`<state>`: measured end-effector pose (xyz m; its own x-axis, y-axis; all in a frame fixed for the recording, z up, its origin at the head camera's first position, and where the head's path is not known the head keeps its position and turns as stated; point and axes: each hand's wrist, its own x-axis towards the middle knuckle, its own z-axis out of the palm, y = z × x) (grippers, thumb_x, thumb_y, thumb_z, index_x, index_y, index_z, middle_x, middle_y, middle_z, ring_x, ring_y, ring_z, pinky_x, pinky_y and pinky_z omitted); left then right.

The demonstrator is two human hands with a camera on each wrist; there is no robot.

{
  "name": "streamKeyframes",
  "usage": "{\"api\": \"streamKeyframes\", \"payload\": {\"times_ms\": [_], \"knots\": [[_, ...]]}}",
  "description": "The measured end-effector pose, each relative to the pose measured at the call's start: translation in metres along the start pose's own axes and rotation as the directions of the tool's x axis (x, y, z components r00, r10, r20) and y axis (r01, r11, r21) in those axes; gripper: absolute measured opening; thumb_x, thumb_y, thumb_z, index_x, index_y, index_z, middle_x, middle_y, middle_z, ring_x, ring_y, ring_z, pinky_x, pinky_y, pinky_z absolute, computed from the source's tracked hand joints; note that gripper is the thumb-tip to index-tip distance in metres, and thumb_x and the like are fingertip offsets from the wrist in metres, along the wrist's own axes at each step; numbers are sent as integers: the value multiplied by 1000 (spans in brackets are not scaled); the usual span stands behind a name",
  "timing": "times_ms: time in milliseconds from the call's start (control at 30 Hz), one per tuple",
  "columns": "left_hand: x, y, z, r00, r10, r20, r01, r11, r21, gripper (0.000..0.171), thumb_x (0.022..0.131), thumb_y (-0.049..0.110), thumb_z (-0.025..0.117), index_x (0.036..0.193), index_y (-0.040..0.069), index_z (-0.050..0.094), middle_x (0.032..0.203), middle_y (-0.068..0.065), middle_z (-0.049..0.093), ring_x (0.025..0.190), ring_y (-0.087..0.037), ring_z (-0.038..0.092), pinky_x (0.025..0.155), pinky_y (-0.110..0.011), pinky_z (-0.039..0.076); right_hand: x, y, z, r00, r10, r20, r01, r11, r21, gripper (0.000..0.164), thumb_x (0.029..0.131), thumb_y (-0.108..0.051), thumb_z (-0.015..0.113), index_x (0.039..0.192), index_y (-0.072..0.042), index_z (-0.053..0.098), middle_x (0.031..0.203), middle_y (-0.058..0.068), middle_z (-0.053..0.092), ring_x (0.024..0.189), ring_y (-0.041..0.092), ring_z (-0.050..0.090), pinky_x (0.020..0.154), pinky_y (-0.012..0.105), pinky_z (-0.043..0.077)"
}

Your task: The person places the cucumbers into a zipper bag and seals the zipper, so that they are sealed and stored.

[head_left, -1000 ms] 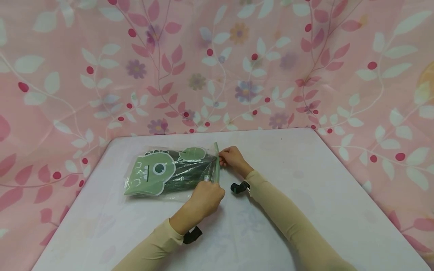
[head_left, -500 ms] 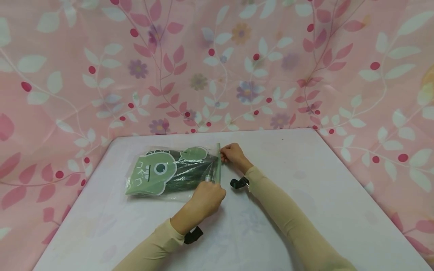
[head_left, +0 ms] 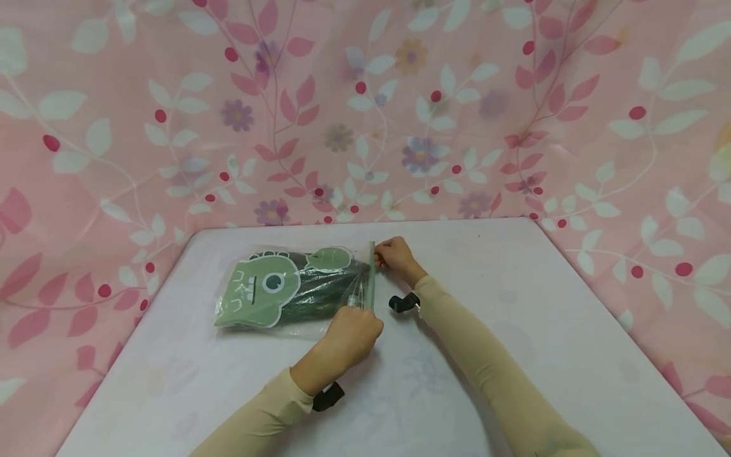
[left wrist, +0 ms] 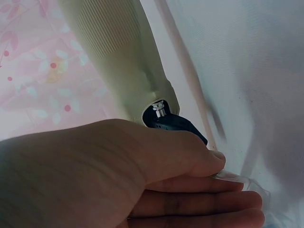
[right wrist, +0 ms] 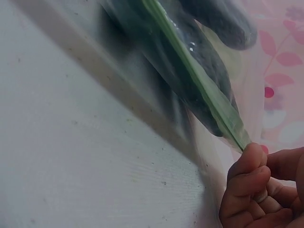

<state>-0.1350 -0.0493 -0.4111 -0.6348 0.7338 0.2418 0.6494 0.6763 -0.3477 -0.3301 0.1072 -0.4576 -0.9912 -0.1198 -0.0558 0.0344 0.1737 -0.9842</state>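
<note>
A clear zip bag (head_left: 268, 292) with a green cartoon monster print lies on the table, its green zip strip (head_left: 372, 273) toward the right. Inside are dark green, long, rounded things (right wrist: 190, 71) that look like cucumbers. My left hand (head_left: 353, 336) pinches the near corner of the bag's mouth; in the left wrist view, thumb and forefinger meet on the clear plastic beside the other fingers (left wrist: 232, 202). At the far end of the strip, my right hand (head_left: 396, 257) pinches the strip's tip between thumb and curled fingers, plainly seen in the right wrist view.
The table (head_left: 485, 330) has a white cloth over it. Behind and beside it hangs a pink flowered curtain (head_left: 365, 127). A small black camera is worn at each wrist, one at the left sleeve (head_left: 328, 397) and another at the right (head_left: 404, 303).
My right hand has slid a little away from me, along the zip strip toward its far end, and the strip looks straighter. The left hand keeps its hold with hardly any movement.
</note>
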Motion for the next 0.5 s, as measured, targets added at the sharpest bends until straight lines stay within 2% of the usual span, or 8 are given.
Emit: {"api": "streamKeyframes", "payload": {"times_ms": [233,500], "knots": [[0,0,-1,1000,1,-13,-1,1000,10,24,80,15,83,64,21,67,65,2,63,58,-17,64,45,-35,49,5,-1,-1,1000,10,1,-10,1000,11,21,103,-4,61,95,12,72,67,7,63,52,11,57,50,21,47],[-1,2,-5,999,-3,-43,4,1000,15,24,78,14,84,62,20,67,62,2,62,56,-16,62,45,-34,49,8,-5,-2,1000,26,-3,-26,1000,11,22,104,-3,60,102,16,71,68,7,63,53,11,58,52,21,47]]}}
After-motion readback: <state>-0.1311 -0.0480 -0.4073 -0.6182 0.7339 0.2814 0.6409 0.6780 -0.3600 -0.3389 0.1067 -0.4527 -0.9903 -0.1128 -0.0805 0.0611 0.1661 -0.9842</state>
